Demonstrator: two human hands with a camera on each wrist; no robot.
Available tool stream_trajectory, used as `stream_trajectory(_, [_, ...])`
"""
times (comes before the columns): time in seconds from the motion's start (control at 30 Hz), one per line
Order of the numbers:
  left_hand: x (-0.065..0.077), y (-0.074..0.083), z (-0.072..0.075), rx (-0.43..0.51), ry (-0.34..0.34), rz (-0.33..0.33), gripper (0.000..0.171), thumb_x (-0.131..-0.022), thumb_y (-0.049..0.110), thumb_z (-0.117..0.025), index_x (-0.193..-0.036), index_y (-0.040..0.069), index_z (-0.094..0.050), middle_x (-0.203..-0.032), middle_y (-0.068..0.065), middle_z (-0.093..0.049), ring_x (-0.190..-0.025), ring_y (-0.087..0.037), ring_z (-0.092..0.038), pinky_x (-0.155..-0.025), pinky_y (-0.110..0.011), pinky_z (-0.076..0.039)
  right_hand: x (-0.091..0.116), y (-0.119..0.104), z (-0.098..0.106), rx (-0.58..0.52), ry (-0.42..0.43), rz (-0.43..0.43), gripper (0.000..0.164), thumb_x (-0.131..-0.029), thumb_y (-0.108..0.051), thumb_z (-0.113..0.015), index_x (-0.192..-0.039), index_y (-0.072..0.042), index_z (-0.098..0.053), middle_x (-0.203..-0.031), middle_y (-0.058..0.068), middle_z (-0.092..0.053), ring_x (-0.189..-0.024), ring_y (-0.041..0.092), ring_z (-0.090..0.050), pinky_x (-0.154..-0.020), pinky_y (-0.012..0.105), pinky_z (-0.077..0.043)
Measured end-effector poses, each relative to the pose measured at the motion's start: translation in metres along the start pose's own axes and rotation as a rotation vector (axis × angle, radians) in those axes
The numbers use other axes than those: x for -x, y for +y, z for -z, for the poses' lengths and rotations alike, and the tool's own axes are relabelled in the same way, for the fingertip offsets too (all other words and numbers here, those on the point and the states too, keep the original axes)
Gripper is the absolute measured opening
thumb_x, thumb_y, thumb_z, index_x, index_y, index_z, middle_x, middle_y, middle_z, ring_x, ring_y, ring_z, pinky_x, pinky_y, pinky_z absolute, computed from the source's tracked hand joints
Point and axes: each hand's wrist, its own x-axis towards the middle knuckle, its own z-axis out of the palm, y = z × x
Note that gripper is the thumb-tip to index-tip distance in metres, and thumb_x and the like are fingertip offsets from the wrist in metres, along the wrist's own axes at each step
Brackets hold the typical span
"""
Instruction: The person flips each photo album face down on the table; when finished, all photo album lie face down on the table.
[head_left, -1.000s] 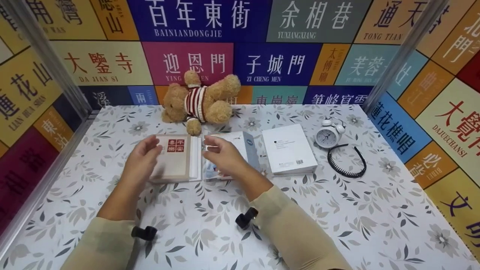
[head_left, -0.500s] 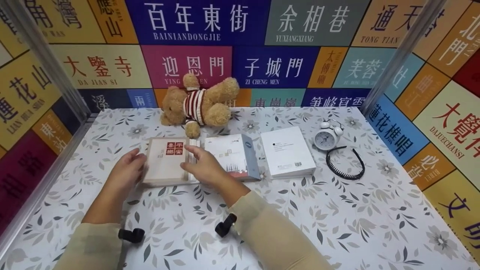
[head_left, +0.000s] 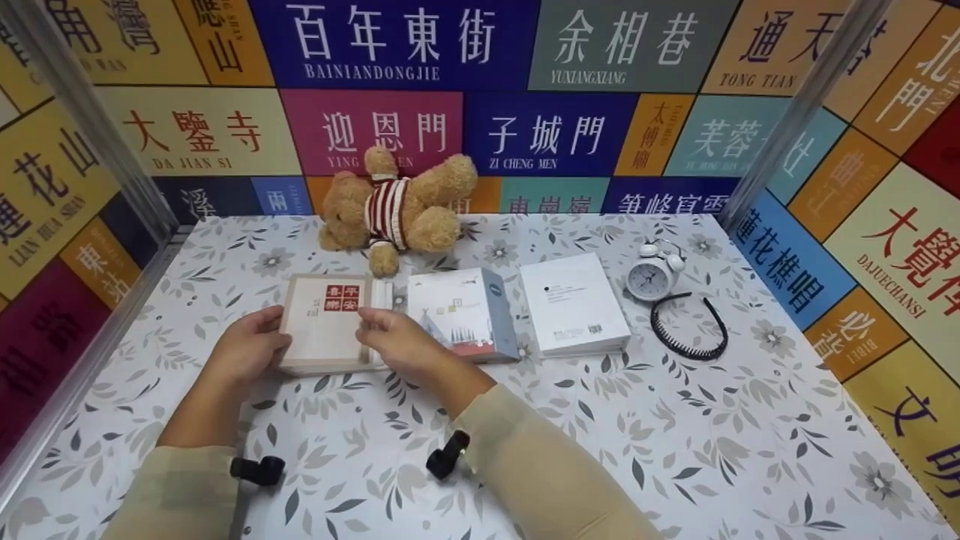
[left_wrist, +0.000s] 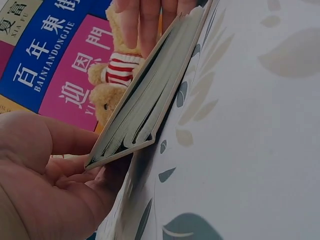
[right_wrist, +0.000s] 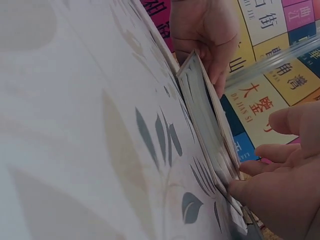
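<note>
A beige book (head_left: 319,330) with four-part red lettering lies at the left of the table, a white strip (head_left: 384,289) showing along its right side. My left hand (head_left: 244,349) grips its left end, the thumb at the cover and fingers around the corner (left_wrist: 95,162). In the left wrist view the page edges face the camera. At the other end is my right hand (head_left: 401,341), its fingertips right at the book's right edge. The right wrist view shows those fingers (right_wrist: 277,152) fairly straight and spread, the thumb near the page edges.
Just right of the hands stand a white book with a blue spine (head_left: 457,311) and a plain white book (head_left: 576,304). Farther right are a white alarm clock (head_left: 651,277) and a black headband (head_left: 690,352). A teddy bear (head_left: 397,210) lies behind, against the printed wall.
Both hands have moved left and down to the beige book, from above it and the blue-spined book. The left hand now grips it, and the book has shifted slightly left, baring the blue-spined one.
</note>
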Motion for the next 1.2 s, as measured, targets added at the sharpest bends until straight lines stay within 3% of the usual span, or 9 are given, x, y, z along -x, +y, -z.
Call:
stream_trajectory(0.1, [0.000,0.001,-0.001,0.046,0.026,0.003,0.068,-0.108,0.011,-0.048,-0.171,0.006,-0.023,-0.176,-0.018,-0.031,-0.159,-0.032,-0.038,-0.118,-0.033,-0.048,0.001,0.000,-0.002,0.010,-0.005,-0.010,0.059,-0.109,-0.025,-0.060,-0.163,-0.010,-0.044,-0.165,0.010,-0.053,-0.157,0.025,-0.045,-0.135,0.040,-0.030])
stream_trajectory(0.23, [0.005,0.009,-0.010,0.178,0.090,-0.031,0.059,-0.113,0.021,-0.043,-0.170,0.016,-0.031,-0.177,-0.007,-0.031,-0.162,-0.025,-0.036,-0.132,-0.040,-0.037,0.001,-0.001,-0.003,-0.045,-0.009,-0.012,0.063,-0.107,-0.023,-0.063,-0.165,-0.011,-0.042,-0.168,0.011,-0.047,-0.160,0.026,-0.041,-0.135,0.039,-0.028])
stream_trajectory(0.33, [0.014,0.019,-0.015,0.246,0.099,-0.068,0.054,-0.115,0.032,-0.038,-0.170,0.027,-0.034,-0.178,0.001,-0.030,-0.162,-0.023,-0.036,-0.133,-0.044,-0.035,0.002,-0.004,-0.005,-0.139,-0.009,-0.015,0.067,-0.105,-0.020,-0.066,-0.166,-0.013,-0.039,-0.172,0.011,-0.041,-0.162,0.026,-0.037,-0.133,0.038,-0.033])
stream_trajectory(0.47, [0.026,0.033,-0.021,0.273,0.059,-0.131,0.052,-0.116,0.037,-0.038,-0.168,0.034,-0.035,-0.177,0.001,-0.033,-0.161,-0.024,-0.039,-0.131,-0.049,-0.037,0.005,-0.011,-0.006,-0.272,-0.026,-0.025,0.071,-0.104,-0.017,-0.068,-0.168,-0.015,-0.036,-0.177,0.009,-0.031,-0.165,0.025,-0.030,-0.126,0.037,-0.044])
stream_trajectory(0.57, [0.033,0.042,-0.026,0.254,0.050,-0.192,0.052,-0.116,0.037,-0.042,-0.167,0.032,-0.039,-0.176,-0.001,-0.036,-0.158,-0.025,-0.043,-0.130,-0.049,-0.039,0.008,-0.018,-0.003,-0.296,-0.047,-0.014,0.070,-0.105,-0.019,-0.067,-0.168,-0.019,-0.036,-0.179,0.006,-0.028,-0.165,0.024,-0.029,-0.124,0.035,-0.046])
stream_trajectory(0.73, [0.043,0.053,-0.036,0.207,0.039,-0.280,0.054,-0.114,0.035,-0.050,-0.166,0.028,-0.042,-0.178,0.000,-0.030,-0.157,-0.025,-0.044,-0.131,-0.046,-0.038,0.014,-0.029,0.006,-0.198,-0.021,0.053,0.065,-0.108,-0.031,-0.064,-0.167,-0.027,-0.039,-0.174,0.004,-0.040,-0.160,0.023,-0.040,-0.128,0.039,-0.041])
stream_trajectory(0.97, [0.048,0.057,-0.048,0.257,-0.068,-0.390,0.062,-0.112,0.021,-0.056,-0.169,0.012,-0.033,-0.175,-0.009,-0.035,-0.160,-0.025,-0.041,-0.134,-0.043,-0.031,0.016,-0.038,0.016,-0.331,-0.020,0.144,0.062,-0.111,-0.028,-0.058,-0.169,-0.033,-0.035,-0.172,0.002,-0.043,-0.148,0.026,-0.054,-0.120,0.046,-0.050])
stream_trajectory(1.07, [0.045,0.054,-0.053,0.232,-0.119,-0.394,0.067,-0.112,0.020,-0.058,-0.170,0.009,-0.027,-0.179,-0.005,-0.027,-0.162,-0.024,-0.037,-0.133,-0.044,-0.032,0.014,-0.037,0.021,-0.344,-0.011,0.137,0.060,-0.112,-0.032,-0.056,-0.168,-0.037,-0.034,-0.171,0.002,-0.042,-0.146,0.026,-0.056,-0.116,0.046,-0.053])
stream_trajectory(1.2, [0.040,0.049,-0.057,0.191,-0.193,-0.352,0.068,-0.113,0.027,-0.055,-0.171,0.010,-0.024,-0.179,-0.004,-0.025,-0.161,-0.024,-0.037,-0.133,-0.045,-0.033,0.010,-0.034,0.026,-0.333,0.017,0.094,0.057,-0.112,-0.034,-0.056,-0.166,-0.040,-0.038,-0.164,0.004,-0.048,-0.140,0.025,-0.061,-0.112,0.045,-0.056])
